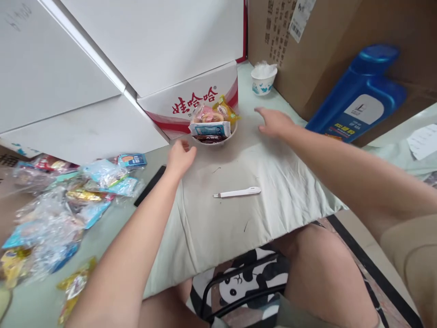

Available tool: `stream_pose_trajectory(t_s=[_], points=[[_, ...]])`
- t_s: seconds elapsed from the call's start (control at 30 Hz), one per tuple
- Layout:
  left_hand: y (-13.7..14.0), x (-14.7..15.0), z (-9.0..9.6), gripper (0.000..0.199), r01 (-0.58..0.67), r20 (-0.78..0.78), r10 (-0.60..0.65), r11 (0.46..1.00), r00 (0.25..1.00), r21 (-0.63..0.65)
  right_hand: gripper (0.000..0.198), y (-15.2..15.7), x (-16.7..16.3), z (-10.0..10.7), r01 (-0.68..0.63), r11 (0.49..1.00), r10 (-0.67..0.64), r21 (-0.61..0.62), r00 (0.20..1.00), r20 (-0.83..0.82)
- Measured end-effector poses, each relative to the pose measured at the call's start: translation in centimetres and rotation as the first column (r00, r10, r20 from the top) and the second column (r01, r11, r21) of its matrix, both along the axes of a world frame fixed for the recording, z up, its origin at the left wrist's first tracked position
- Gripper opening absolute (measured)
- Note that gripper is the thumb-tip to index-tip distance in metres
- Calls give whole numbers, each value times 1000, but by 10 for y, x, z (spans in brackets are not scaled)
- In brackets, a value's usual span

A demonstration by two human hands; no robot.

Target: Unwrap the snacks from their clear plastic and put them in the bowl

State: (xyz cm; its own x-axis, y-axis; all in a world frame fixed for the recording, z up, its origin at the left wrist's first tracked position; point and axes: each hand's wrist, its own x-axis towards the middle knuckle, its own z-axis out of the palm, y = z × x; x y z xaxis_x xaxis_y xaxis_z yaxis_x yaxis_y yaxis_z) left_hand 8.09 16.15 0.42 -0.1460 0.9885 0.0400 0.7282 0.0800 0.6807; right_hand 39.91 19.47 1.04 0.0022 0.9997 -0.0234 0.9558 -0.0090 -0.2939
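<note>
A bowl (218, 142) stands at the back of the cloth-covered table, filled with packaged snacks: a yellow packet (226, 109), a blue-and-white packet (210, 130) and a dark red packet (209, 138). My left hand (182, 157) is just left of the bowl, fingers loosely bent and apart, with nothing seen in it. To the bowl's right, apart from it, my right hand (275, 122) hovers with its index finger stretched out and holds nothing. Between my forearms lies a white slim pen-like tool (238, 192) with a narrow metal-looking tip.
At left is a pile of wrapped snacks (58, 218), beside a dark flat object (150, 187) partly behind my left arm. White boxes (184, 41) rise behind the bowl. A paper cup (263, 81) with clear plastic stands back right, before a brown carton (307, 59).
</note>
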Motion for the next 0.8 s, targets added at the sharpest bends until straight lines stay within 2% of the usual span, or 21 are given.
stream_pose_trajectory(t_s=[0.03, 0.1, 0.17, 0.2, 0.27, 0.4, 0.47, 0.63, 0.73, 0.8], points=[[2, 2, -2, 38, -33, 161, 42, 998, 986, -58, 69, -8, -2, -7, -39, 999, 39, -3, 998, -55], [4, 9, -5, 44, 15, 480, 69, 986, 875, -168, 63, -26, -6, -20, -89, 996, 84, -14, 975, -204], [2, 20, -7, 43, 116, 668, 57, 971, 742, -210, 63, -43, -10, -30, -117, 993, 103, -16, 925, -365], [1, 26, -8, 40, 148, 709, 49, 966, 704, -214, 63, -51, -11, -33, -125, 992, 109, -10, 898, -425], [2, 40, -8, 32, 175, 724, 40, 960, 688, -220, 60, -61, -11, -35, -131, 991, 116, 1, 872, -476], [19, 64, -7, 17, 65, 671, 80, 980, 737, -189, 49, -72, -1, -33, -107, 994, 97, 11, 857, -506], [34, 72, -7, 17, 61, 680, 66, 985, 730, -161, 46, -76, 7, -33, -83, 996, 79, 16, 846, -527], [62, 107, -9, 40, 248, 653, -122, 963, 748, -105, 42, -83, 25, -41, -61, 996, 86, 64, 826, -557], [62, 139, -12, 50, 399, 661, -262, 915, 703, -61, 43, -85, 32, -47, -66, 993, 111, 102, 834, -540], [54, 153, -13, 52, 407, 683, -265, 912, 680, -52, 41, -82, 35, -51, -57, 993, 103, 106, 861, -498]])
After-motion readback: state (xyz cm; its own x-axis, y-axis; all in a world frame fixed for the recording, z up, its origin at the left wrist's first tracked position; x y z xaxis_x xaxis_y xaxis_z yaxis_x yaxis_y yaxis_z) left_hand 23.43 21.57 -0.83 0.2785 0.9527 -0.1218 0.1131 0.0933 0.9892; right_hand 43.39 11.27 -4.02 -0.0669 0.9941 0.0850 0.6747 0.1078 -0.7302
